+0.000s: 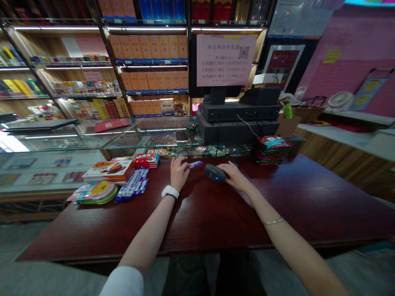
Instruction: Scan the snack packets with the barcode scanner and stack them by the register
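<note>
My left hand (180,172), with a white watch on the wrist, pinches the left end of a small purple packet (196,164) just above the dark red wooden table. My right hand (233,174) is wrapped round a black handheld scanner (215,173) that shows a blue light and points left toward the packet. Left of my left hand lie purple bars (133,184), an orange and white box (108,169), red and white packs (146,160) and a round-ended green and pink pack (95,192).
A stack of red packets (271,149) sits at the table's back right. Behind the table stand a glass display case (148,133) and a black register (239,113) with a paper sign (225,59). Shelves of boxes line the back wall.
</note>
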`<state>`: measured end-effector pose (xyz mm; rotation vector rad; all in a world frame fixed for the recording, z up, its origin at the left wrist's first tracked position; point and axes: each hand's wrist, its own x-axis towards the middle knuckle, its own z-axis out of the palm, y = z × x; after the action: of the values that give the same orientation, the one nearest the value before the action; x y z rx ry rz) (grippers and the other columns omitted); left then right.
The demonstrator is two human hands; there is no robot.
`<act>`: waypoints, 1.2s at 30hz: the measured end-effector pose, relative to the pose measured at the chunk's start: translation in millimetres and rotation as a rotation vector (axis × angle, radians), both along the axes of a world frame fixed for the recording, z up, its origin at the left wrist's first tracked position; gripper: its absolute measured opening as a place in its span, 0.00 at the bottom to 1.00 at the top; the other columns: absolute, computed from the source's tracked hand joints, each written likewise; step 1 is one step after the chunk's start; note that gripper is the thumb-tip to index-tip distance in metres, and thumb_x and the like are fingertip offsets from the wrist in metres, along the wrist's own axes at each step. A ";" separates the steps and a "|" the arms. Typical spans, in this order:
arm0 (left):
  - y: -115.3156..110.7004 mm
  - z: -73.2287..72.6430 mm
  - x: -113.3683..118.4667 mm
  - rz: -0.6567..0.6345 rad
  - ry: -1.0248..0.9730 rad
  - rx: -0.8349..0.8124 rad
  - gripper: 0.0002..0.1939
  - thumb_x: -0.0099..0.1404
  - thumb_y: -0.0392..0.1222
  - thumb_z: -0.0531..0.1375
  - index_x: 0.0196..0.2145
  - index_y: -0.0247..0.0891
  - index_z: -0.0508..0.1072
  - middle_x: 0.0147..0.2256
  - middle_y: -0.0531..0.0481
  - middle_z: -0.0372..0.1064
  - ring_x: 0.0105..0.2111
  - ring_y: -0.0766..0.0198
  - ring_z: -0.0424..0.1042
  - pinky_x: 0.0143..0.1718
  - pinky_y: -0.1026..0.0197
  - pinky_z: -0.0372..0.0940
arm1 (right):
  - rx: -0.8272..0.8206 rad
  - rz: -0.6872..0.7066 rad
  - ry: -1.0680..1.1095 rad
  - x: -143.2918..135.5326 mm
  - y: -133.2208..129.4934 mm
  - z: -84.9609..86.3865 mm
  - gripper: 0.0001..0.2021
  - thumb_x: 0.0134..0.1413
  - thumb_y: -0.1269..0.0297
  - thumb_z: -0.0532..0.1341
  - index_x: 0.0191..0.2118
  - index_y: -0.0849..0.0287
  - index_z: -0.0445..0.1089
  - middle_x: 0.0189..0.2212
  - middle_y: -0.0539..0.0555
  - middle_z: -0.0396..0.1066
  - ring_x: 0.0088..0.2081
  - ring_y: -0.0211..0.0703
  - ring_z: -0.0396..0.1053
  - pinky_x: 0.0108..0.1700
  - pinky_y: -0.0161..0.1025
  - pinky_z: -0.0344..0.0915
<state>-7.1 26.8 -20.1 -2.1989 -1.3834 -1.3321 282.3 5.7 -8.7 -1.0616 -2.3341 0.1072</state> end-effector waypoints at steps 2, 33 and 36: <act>0.0 -0.3 0.1 -0.001 -0.003 0.004 0.05 0.61 0.34 0.60 0.33 0.43 0.74 0.49 0.47 0.71 0.53 0.55 0.68 0.66 0.39 0.49 | -0.035 -0.023 -0.023 0.5 1.3 -4.2 0.27 0.52 0.75 0.53 0.58 0.50 0.66 0.56 0.56 0.69 0.61 0.50 0.63 0.66 0.66 0.41; -9.6 11.0 9.3 -0.048 -0.030 0.034 0.05 0.63 0.34 0.60 0.33 0.43 0.75 0.48 0.47 0.72 0.52 0.56 0.68 0.64 0.40 0.53 | -0.118 -0.034 0.230 -21.9 8.0 -19.1 0.28 0.57 0.75 0.50 0.61 0.51 0.64 0.60 0.56 0.65 0.62 0.45 0.61 0.66 0.56 0.53; -15.9 15.3 17.0 -0.093 -0.015 0.073 0.05 0.63 0.35 0.60 0.34 0.43 0.75 0.49 0.48 0.72 0.52 0.57 0.68 0.65 0.41 0.52 | -0.087 -0.089 0.364 -29.8 4.7 -8.3 0.24 0.62 0.62 0.55 0.64 0.51 0.59 0.61 0.57 0.63 0.63 0.48 0.60 0.66 0.54 0.54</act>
<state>9.8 10.9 -4.8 -2.2339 -1.2307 -1.4102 252.6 10.4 -17.0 -1.0842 -1.9681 0.3410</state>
